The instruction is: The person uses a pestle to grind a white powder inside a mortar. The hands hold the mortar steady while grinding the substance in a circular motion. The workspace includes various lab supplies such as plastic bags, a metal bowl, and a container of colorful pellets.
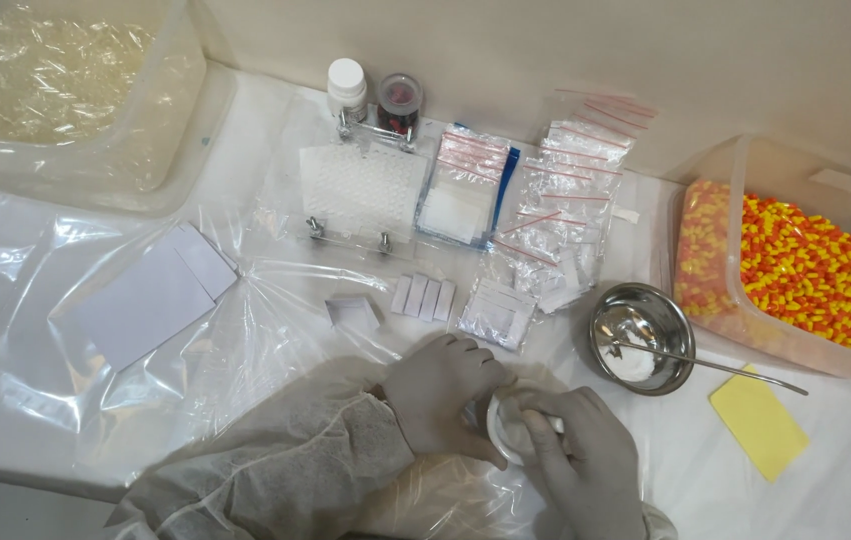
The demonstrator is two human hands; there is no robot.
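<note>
1. Plastic sheeting [275,330] covers our white table [825,440], which stands against a plain wall.
2. At right, a clear tub [745,170] holds orange and yellow capsules [805,270].
3. Beside it, a steel bowl [607,318] with a spoon [715,364].
4. Our gloved left hand [440,395] and right hand [585,455] close together around a small white object [507,412], near the front edge; best kept low over the sheeting, gripped lightly.

A steel bowl [641,337] sits beside a tub of orange-yellow capsules [805,270], near a yellow card [757,424].
</note>
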